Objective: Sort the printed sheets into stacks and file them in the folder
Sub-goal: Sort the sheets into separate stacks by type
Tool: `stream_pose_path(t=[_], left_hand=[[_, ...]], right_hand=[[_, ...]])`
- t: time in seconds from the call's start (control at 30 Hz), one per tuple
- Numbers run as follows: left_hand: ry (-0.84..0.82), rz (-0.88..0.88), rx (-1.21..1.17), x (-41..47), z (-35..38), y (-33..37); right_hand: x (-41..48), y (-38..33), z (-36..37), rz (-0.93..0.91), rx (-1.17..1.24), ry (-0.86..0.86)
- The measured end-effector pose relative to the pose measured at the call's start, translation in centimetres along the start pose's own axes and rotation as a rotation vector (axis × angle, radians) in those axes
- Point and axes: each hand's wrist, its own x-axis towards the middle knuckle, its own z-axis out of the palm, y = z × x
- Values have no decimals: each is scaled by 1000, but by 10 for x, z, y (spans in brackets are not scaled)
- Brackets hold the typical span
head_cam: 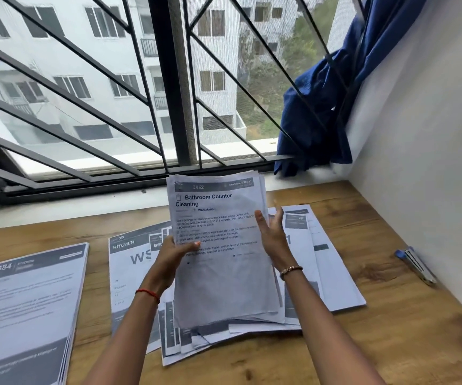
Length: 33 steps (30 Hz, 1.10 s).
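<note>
I hold a bundle of printed sheets upright above the wooden table; its top page reads "Bathroom Counter Cleaning". My left hand grips the bundle's left edge, thumb on the front. My right hand presses flat against its right edge, fingers straight. Under the bundle lies a loose spread of printed sheets, one marked "KITCHEN". A neat stack of sheets headed "2384" lies at the near left. No folder is in view.
A blue and silver stapler lies near the white wall on the right. A barred window runs along the table's far side, with a blue curtain bunched at its right end.
</note>
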Motion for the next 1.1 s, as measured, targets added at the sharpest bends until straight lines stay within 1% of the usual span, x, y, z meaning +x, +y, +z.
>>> stream_pose_path(t=[0.1,0.2,0.3,0.4,0.47,0.57,0.63,0.7,0.77,0.87,0.93,1.0,1.1], left_hand=[[-5,47,12,-4,-1,-2],[-1,58,-16,-8,-3,-5],[-3,59,9,-11,-7,-6],[42,93,52,-12,-7,-6],[70,136,69,-11,-1,0],[79,257,141,-8,18,15],[97,347,204,-5,30,21],[148,400,273,-2,38,17],[200,416,300,-3,43,5],[237,386,345,-7,47,-14],[254,371,361,-8,47,-20],[275,377,370,-8,50,-18],[312,393,320,-8,56,-9]], right_hand=[[-1,3,1,-102,-37,78],[-2,6,3,-117,-67,83],[-3,6,7,-122,-68,60],[-6,1,7,-164,-11,93],[-10,-10,8,-225,46,214],[-14,-31,7,-326,153,436],[-16,-42,5,-403,180,512],[-21,-43,3,-469,157,519],[-26,-33,2,-498,102,490],[-32,-6,1,-475,15,422],[-35,5,1,-447,-24,406],[-36,5,2,-443,-42,437],[-35,-4,4,-478,-57,497]])
